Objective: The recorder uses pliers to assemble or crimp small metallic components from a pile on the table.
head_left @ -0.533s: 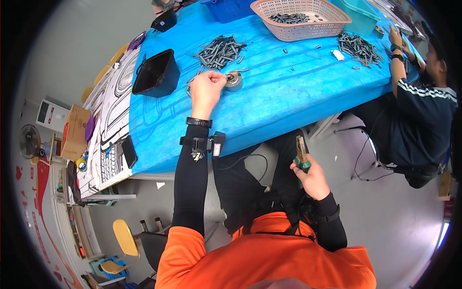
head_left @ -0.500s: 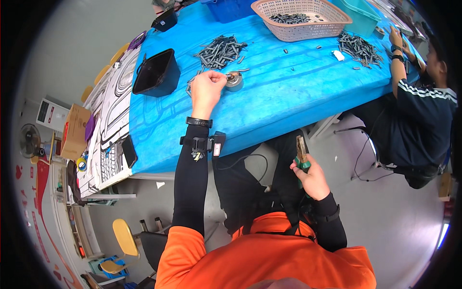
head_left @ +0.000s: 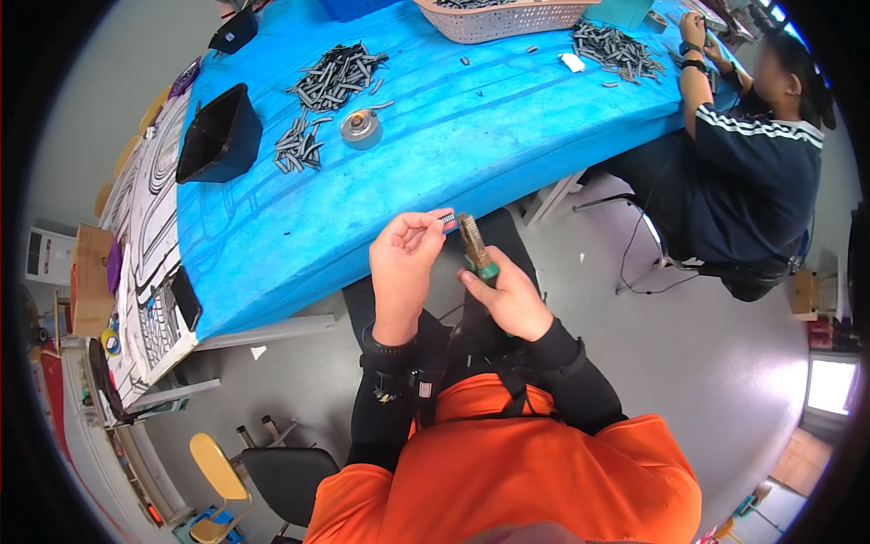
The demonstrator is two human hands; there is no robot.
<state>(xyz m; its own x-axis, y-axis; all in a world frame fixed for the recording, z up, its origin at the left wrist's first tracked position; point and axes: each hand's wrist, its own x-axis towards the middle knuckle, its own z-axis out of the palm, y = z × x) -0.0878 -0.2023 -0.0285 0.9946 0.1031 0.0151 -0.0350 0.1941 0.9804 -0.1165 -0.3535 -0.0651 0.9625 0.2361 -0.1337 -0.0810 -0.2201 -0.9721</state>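
My left hand (head_left: 402,272) pinches a small dark, ridged piece that looks like a coil spring (head_left: 447,218) between thumb and fingertips. Just to its right, the worn metal jaws of a pair of green-handled pliers (head_left: 472,241) point up toward the piece, slightly apart from it. My right hand (head_left: 517,297) is wrapped round the pliers' handles. Both hands are over my lap, at the near edge of the blue-covered table (head_left: 408,181). On the table sits a round metal tin (head_left: 362,130), beside a small heap of dark strips (head_left: 297,147) and a larger heap (head_left: 335,77).
A black bin (head_left: 220,136) stands at the table's left, with a phone (head_left: 186,297) near the corner. Farther back are a pinkish basket (head_left: 507,24), another heap of strips (head_left: 616,50) and a white scrap (head_left: 572,62). A person (head_left: 748,172) sits at the right.
My left hand has come back from beside the tin to my lap, now with the spring-like piece. My right hand has raised the pliers leftward to meet it. The view has shifted.
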